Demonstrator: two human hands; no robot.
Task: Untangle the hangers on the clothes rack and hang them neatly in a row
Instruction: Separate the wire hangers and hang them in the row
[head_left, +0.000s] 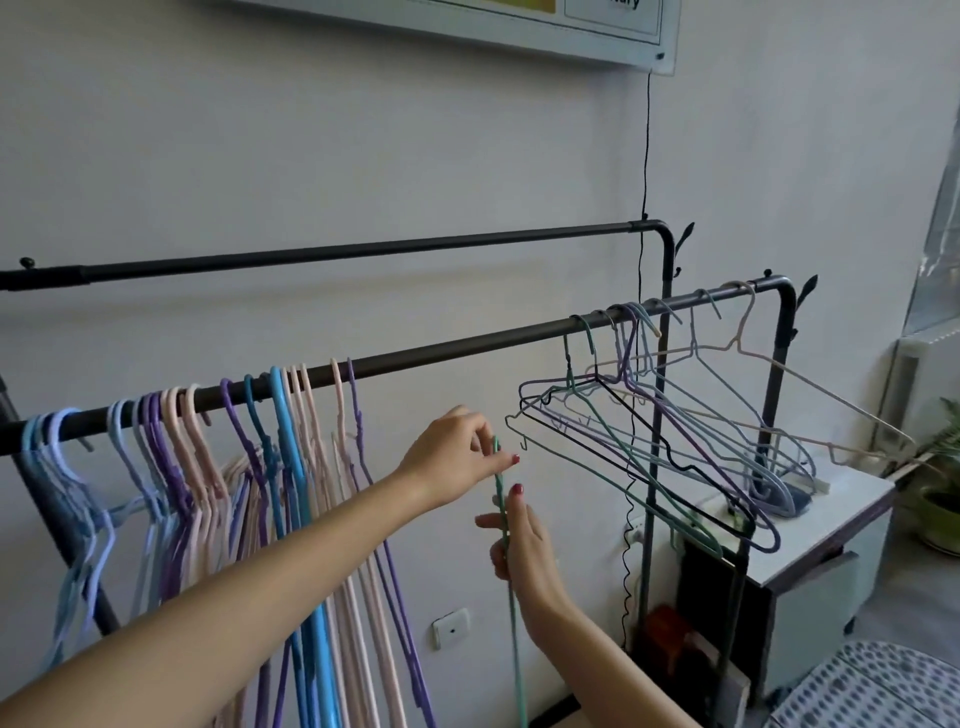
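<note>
1. Our left hand (457, 457) pinches the green hanger (506, 545) near its hook; our right hand (519, 551) seemingly closes around its neck, steadying it edge-on.
2. It hangs below the front rail (467, 345), between the neat row (234, 467) and the tangled cluster (675, 441).

Evenly lit by soft daylight from the right, near the window (935, 249). Faint shadows of rails on the wall (363, 156). Wide-angle bending toward edges; slight softness throughout, no harsh glare.
</note>
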